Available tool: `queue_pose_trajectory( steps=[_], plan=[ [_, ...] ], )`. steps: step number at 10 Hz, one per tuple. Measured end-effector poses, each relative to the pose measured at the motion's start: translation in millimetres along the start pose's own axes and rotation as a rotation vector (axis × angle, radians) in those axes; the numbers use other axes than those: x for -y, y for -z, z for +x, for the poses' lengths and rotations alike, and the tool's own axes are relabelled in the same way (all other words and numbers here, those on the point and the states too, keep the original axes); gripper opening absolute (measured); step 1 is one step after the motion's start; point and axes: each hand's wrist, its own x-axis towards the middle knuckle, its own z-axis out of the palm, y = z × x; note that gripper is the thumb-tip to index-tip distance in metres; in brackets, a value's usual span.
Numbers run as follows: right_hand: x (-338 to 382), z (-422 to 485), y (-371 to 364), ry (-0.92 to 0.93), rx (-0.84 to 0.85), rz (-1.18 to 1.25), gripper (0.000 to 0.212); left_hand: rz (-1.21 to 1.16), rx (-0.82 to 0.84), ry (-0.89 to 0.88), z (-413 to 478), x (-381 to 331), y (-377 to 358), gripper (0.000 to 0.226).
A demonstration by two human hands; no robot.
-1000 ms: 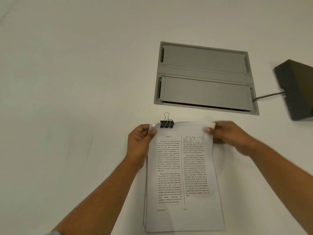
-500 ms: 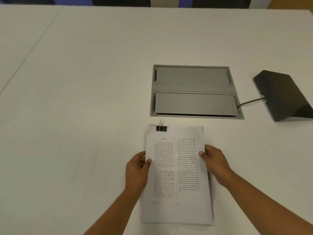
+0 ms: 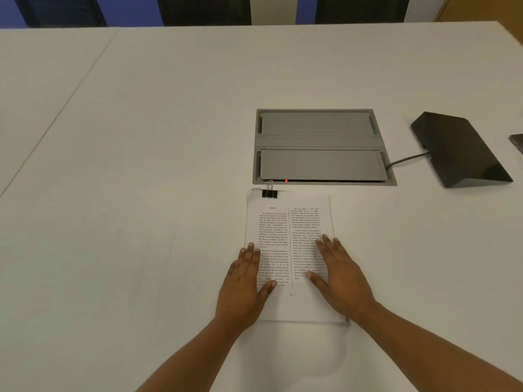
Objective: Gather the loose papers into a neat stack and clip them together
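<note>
Pressing down with both palms, we have the stack of papers (image 3: 288,250) lying flat on the white table (image 3: 141,193), just in front of the grey cable hatch (image 3: 322,145) set into the tabletop. Our left hand (image 3: 246,281) lies spread and flat along the left edge of the stack, gripping nothing, half on the sheets and half on the table. Our right hand (image 3: 338,275) is likewise spread flat on the lower right part of the top page, fingers extended, holding nothing. The black binder clip (image 3: 269,193) bites the top left corner, its wire handles standing up toward the hatch.

By our reading the task looks close to finished, so the risks now are small ones. At the lower right corner a darker sliver shows beneath the top sheet, which suggests the lower pages may not sit fully square; we cannot tell whether the clip catches every sheet. If it misses one, lifting the stack would let that sheet slip free. Sliding our palms outward as we let go could drag the top page and crease it against the clipped corner, since only that corner is fixed. The clip also sits very near the hatch rim, so pushing the stack forward could snag its handles there. The black wedge-shaped device (image 3: 458,151) and its cable (image 3: 407,159) lie well apart to the right.
</note>
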Motion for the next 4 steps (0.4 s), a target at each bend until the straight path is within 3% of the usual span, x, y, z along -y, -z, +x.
queue_pose_trajectory(
  steps=[1, 4],
  plan=[
    [-0.7, -4.3, -14.5, 0.026, 0.049, -0.094, 0.086, 0.146, 0.059, -0.032, -3.3, 4.6, -9.3, 0.084],
    [-1.4, -8.0, -8.7, -0.001, 0.137, -0.002, 0.102, 0.218, 0.094, 0.009, -6.2, -3.2, 2.2, 0.081]
  ],
)
